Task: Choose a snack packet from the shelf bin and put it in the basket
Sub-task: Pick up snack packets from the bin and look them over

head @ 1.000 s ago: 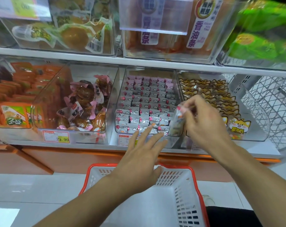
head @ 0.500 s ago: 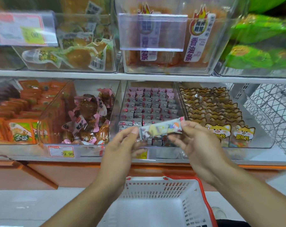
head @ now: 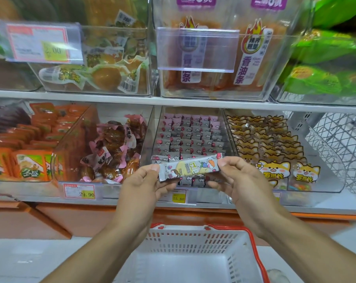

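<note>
A small long snack packet (head: 190,166), pale with cartoon figures, is held level in front of the shelf. My left hand (head: 144,184) pinches its left end and my right hand (head: 237,180) pinches its right end. Behind it stands the clear shelf bin (head: 190,137) filled with rows of the same pink and grey packets. Below my hands sits the white basket (head: 193,237) with a red rim; the part of its inside that shows holds nothing.
Clear bins flank the middle one: brown pink-wrapped snacks (head: 114,148) on the left, orange packets (head: 24,152) further left, cat-printed packets (head: 271,148) on the right. An upper shelf (head: 173,100) carries more bins. Price tags (head: 79,190) hang on the shelf edge. A wire rack (head: 340,144) stands far right.
A second ago only my right hand held the packet, upright near the bin. My left hand rose and took its left end, and the packet now lies level between both hands.
</note>
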### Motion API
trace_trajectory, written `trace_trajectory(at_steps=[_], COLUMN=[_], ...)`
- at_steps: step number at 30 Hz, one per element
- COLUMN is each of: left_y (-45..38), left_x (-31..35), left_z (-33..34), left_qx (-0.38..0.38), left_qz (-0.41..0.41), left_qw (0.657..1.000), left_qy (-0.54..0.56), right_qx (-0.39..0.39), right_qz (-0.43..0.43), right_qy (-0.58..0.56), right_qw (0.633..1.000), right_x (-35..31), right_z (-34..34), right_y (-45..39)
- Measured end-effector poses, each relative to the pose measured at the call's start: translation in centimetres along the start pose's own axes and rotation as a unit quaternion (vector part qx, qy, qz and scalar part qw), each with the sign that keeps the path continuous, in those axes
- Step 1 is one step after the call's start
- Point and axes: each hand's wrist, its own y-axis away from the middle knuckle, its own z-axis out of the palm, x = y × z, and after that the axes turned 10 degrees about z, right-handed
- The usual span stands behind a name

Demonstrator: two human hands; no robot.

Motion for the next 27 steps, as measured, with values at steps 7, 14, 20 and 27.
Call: trace_trajectory(at_steps=[7, 14, 20, 27], left_y=[-0.1, 0.1, 0.7, 0.7], left_x=[0.2, 0.8, 0.7, 0.7], left_z=[-0.5, -1.1, -0.6, 0.1], left_qx=[-0.013, -0.098, -0.162, -0.055], left_qz=[-0.024, 0.062, 0.052, -0.136], left_qw=[0.998, 0.991, 0.982, 0.988], left_qy=[0.054, -0.072, -0.082, 0.048], right_qx=[-0.053, -0.047, -0.052, -0.169], right_qz=[-0.171, -0.07, 0.082, 0.023], right_qy=[0.282, 0.11, 0.074, 0.082], right_qw=[0.943, 0.99, 0.993, 0.982], right_x=[0.1, 0.2, -0.2, -1.3], right_z=[-0.4, 0.0, 0.2, -0.7], right_y=[0.3, 0.3, 0.2, 0.9])
